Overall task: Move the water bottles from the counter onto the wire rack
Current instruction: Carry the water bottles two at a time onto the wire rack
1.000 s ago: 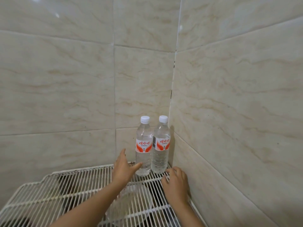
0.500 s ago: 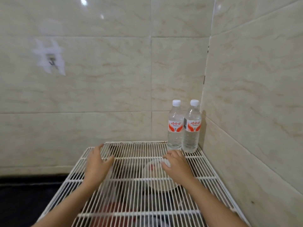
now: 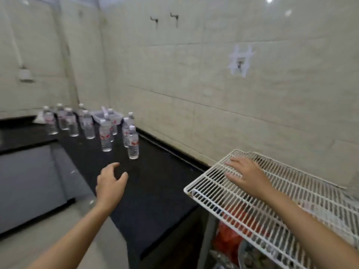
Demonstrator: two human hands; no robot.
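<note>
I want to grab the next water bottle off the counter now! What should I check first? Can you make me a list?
1. Is the left hand free? Ok. It is open and holds nothing.
2. Is the nearest clear plastic water bottle with a white cap upright? Ok. It stands apart from the others.
3. Is the way to that bottle free? Ok. Only bare black counter lies between the hand and the bottle.
4. Is the white wire rack steady? Cannot tell. The right hand lies flat on it, but how firmly it sits does not show.
5. Is the cap screwed tight? Cannot tell, too blurry.
</note>
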